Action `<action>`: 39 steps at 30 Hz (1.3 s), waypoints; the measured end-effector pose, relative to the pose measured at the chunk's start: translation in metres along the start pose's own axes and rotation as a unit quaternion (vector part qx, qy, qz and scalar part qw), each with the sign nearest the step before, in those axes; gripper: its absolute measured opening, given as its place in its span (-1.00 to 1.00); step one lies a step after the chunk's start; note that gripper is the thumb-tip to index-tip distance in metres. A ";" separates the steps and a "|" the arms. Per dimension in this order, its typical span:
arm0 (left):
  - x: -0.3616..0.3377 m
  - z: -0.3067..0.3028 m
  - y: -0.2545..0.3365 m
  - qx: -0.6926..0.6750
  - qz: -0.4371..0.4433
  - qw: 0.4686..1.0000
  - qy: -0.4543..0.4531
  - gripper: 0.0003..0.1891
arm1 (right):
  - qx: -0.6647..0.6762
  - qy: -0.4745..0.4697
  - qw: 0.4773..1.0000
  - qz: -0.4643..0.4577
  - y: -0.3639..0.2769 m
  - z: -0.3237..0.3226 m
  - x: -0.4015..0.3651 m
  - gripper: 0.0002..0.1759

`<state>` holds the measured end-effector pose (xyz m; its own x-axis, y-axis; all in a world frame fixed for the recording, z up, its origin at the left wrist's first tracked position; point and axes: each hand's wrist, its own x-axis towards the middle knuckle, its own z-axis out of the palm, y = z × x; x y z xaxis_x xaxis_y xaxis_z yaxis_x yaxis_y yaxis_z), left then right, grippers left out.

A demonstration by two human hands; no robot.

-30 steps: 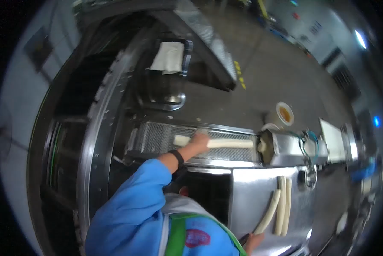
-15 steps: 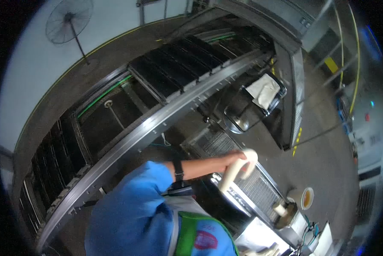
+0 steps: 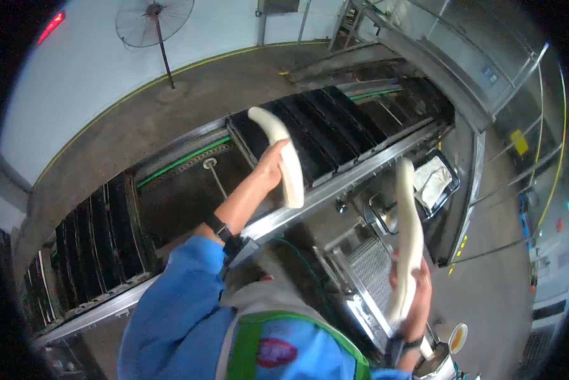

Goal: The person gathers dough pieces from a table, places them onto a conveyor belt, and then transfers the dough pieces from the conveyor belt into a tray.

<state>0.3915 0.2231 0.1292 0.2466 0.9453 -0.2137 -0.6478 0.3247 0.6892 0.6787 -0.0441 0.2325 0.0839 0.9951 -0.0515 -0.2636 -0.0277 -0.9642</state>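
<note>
A long, pale roll of dough (image 3: 290, 171) is in my left hand (image 3: 271, 166), its fingers wrapped round the middle. This roll hangs slightly bent above the near edge of the black ribbed pans (image 3: 325, 120) on the metal-railed conveyor. My right hand (image 3: 417, 288) grips the lower part of a second long dough roll (image 3: 410, 221), which points up and away, beside the mesh belt (image 3: 370, 263). Part of the right hand's fingers is hidden behind the dough.
The conveyor's steel rail (image 3: 341, 180) runs diagonally across the view, with another group of black pans (image 3: 101, 240) on the left. A chair with a white cloth (image 3: 433, 183) stands beyond the mesh belt. A container with orange-brown contents (image 3: 458, 338) is at lower right.
My left hand has moved left and away with its dough roll, from over the mesh belt to the black pans. My right hand has come into view holding another roll. The view has shifted.
</note>
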 end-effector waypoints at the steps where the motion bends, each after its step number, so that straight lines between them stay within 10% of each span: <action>1: 0.011 -0.025 -0.010 -0.020 -0.008 0.999 0.034 -0.61 | -0.033 -0.044 0.998 0.026 0.000 0.010 0.033 -0.42; 4: 0.007 -0.063 -0.031 0.077 -0.028 0.985 0.152 -0.50 | -0.056 -0.200 0.975 0.072 0.015 0.045 0.130 -0.29; 10: 0.020 -0.101 -0.066 0.261 0.041 0.920 0.289 -0.18 | -0.051 -0.217 0.975 -0.016 0.078 0.084 0.171 -0.37; 16: 0.059 -0.162 -0.078 0.505 0.103 0.790 0.332 -0.24 | -0.330 -0.071 0.941 -0.017 0.163 -0.091 0.114 -0.45; 18: 0.067 -0.192 -0.065 0.583 0.174 0.727 0.319 -0.33 | -0.605 0.036 0.790 -0.089 0.195 -0.181 0.057 -0.36; 20: 0.061 -0.198 -0.049 0.657 0.276 0.627 0.314 -0.35 | -0.699 0.145 0.688 0.133 0.195 -0.243 -0.012 -0.31; 21: 0.062 -0.201 -0.042 0.668 0.235 0.620 0.338 -0.36 | -0.703 0.202 0.681 0.041 0.233 -0.308 -0.064 -0.30; 22: 0.064 -0.204 -0.038 0.678 0.194 0.611 0.360 -0.36 | -0.678 0.260 0.650 0.223 0.209 -0.301 -0.091 -0.30; 25: 0.057 -0.202 -0.033 0.644 0.096 0.653 0.387 -0.39 | -0.778 0.271 0.546 0.151 0.229 -0.371 -0.200 -0.29; 28: 0.028 -0.171 -0.050 0.695 0.085 0.548 0.457 -0.46 | -0.747 0.357 0.453 0.330 0.198 -0.343 -0.198 -0.29; 31: 0.008 -0.183 -0.063 0.745 0.175 0.490 0.418 -0.54 | -0.798 0.329 0.402 0.305 0.200 -0.363 -0.178 -0.29; 38: -0.012 -0.142 -0.071 0.731 0.139 0.528 0.410 -0.65 | -0.791 0.201 0.536 0.214 0.244 -0.509 -0.152 -0.44; 39: -0.004 -0.173 -0.087 0.790 0.176 0.447 0.380 -0.60 | -0.669 0.237 0.700 0.077 0.253 -0.534 -0.160 -0.51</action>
<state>0.3221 0.1967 -0.0502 -0.3763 0.8612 0.3417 0.9164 0.2918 0.2739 1.1122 -0.2606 -0.1422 0.5461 0.8366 0.0438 0.8057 -0.5101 -0.3010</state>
